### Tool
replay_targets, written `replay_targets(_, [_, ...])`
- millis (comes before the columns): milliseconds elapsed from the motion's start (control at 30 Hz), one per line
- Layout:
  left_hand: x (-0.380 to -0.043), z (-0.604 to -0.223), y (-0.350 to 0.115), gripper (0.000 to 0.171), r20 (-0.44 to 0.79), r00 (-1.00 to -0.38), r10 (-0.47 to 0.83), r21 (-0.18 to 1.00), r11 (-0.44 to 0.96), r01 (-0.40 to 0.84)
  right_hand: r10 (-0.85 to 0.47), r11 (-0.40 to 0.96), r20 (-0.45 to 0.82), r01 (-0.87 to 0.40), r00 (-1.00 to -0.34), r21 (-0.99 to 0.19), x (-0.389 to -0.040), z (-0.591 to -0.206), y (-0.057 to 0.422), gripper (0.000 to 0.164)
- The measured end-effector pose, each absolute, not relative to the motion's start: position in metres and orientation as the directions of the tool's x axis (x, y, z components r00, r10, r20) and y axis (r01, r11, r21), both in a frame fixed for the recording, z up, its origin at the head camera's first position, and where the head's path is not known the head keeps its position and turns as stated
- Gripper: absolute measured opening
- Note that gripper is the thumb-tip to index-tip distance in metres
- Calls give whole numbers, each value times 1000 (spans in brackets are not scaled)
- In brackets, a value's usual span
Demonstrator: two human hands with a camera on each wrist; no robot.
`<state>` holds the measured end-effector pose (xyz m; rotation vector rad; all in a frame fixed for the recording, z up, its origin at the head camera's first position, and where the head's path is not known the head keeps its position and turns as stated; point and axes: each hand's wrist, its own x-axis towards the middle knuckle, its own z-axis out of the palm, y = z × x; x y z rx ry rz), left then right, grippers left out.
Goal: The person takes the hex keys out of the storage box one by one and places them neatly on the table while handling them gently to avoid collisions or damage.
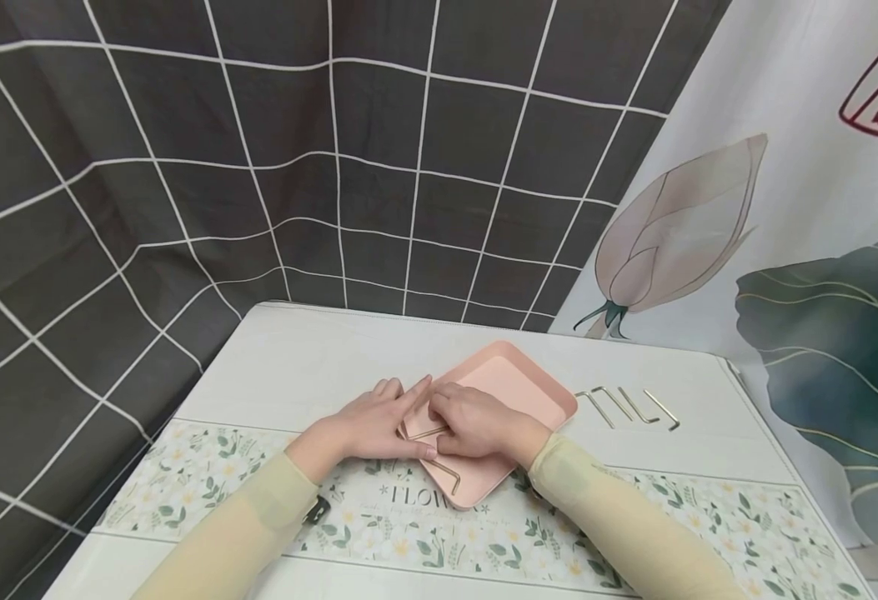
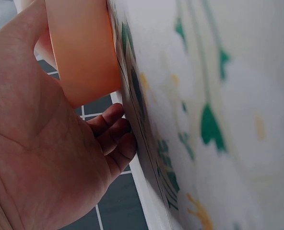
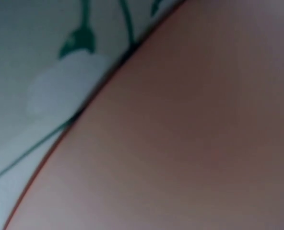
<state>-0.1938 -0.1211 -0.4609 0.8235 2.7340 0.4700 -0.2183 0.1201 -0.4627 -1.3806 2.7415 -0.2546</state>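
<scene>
Sleeves lead to the right hand, seemingly pinching a key inside the tray, and the left hand, thumb and index spread about the tray's left corner, likely steadying it. Walls crowd that corner; room lies toward the far end, four keys beyond.

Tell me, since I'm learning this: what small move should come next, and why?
Probably have the right hand lay its key flat beside the second key: the fingers are over the tray, which the left hand seems to steady at its edge.
</scene>
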Motion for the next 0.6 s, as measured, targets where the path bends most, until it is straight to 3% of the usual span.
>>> replay_targets(600, [-194, -464, -121, 125, -126, -814, 566, 373, 788, 490, -831, 533, 37, -814, -555, -231, -219, -465, 115, 16])
